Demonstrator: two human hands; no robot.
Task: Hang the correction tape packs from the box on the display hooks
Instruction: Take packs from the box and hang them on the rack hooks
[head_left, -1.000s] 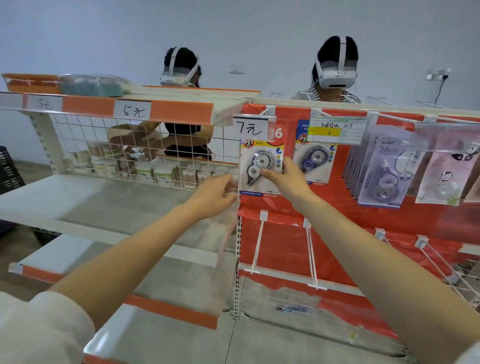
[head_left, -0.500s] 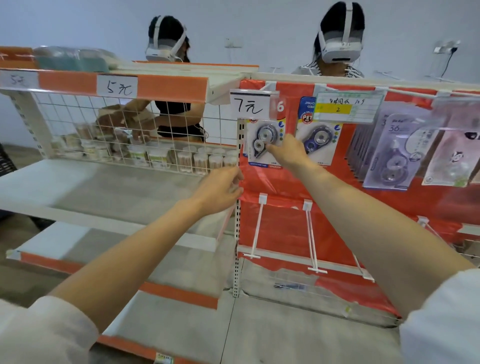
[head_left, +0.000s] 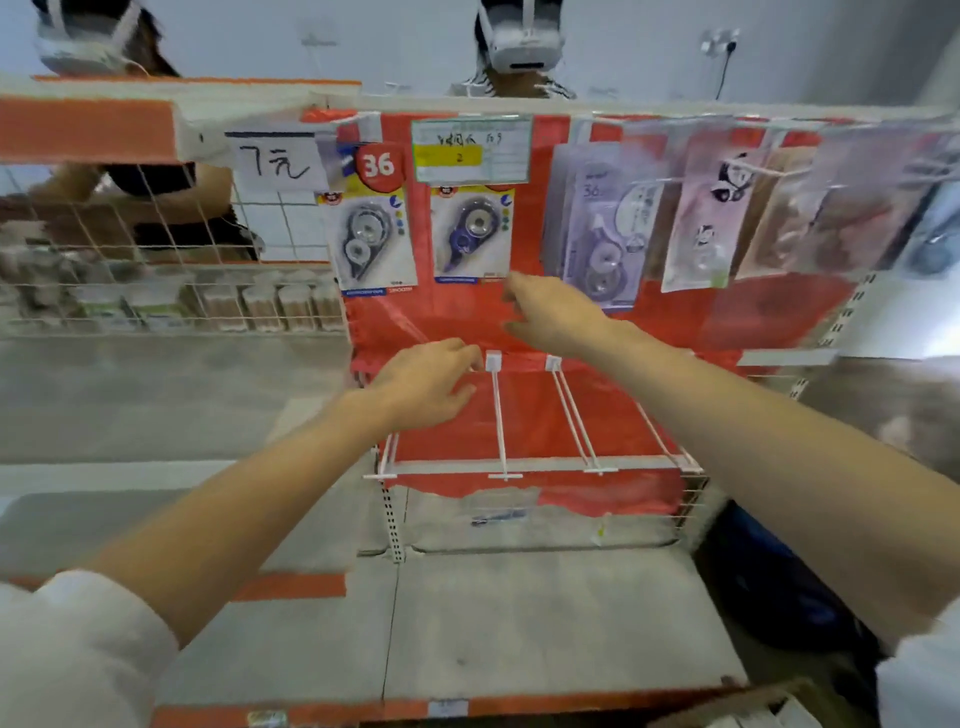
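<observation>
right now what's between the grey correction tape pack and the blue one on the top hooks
Head view: only bare red backing panel lies between the grey pack and the blue pack. Neither hand is there; both hang lower.

Bright even indoor light, motion blur throughout, wide-angle bowing at edges

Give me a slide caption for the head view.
Both empty hands, left hand and right hand, hover below two hung correction tape packs.

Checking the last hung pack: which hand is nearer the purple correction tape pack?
Right. The right hand sits just below the purple correction tape pack; the left hand is lower, left, by the empty hooks.
</observation>
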